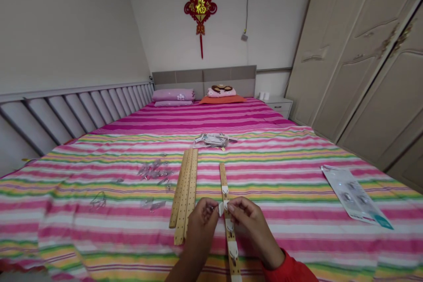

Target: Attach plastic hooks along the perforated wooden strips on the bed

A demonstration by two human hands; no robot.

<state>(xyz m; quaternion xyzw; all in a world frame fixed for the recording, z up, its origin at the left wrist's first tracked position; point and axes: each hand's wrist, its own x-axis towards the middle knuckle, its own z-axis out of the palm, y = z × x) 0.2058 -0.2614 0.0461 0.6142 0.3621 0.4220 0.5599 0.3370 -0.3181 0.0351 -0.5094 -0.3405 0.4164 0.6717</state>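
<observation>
A narrow wooden strip with holes [223, 175] lies lengthwise on the bed, with several white-backed hooks [233, 250] spaced along it. My left hand [202, 222] is closed just left of the strip, pinching a small white piece [221, 209] between thumb and fingers. From the right, my right hand [249, 220] is closed, its thumb and fingertips at a white hook [226, 205] on the strip. The fingertips partly cover that hook. Left of my hands, several more perforated wooden strips [185, 185] lie side by side.
Clear plastic bits [155, 171] are scattered on the striped bedspread [125, 238] at left. A clear packet [213, 140] lies beyond the strips. A blister pack with hooks [355, 198] lies at right. A slatted rail [82, 105] borders the bed's left; wardrobes [360, 61] stand at right.
</observation>
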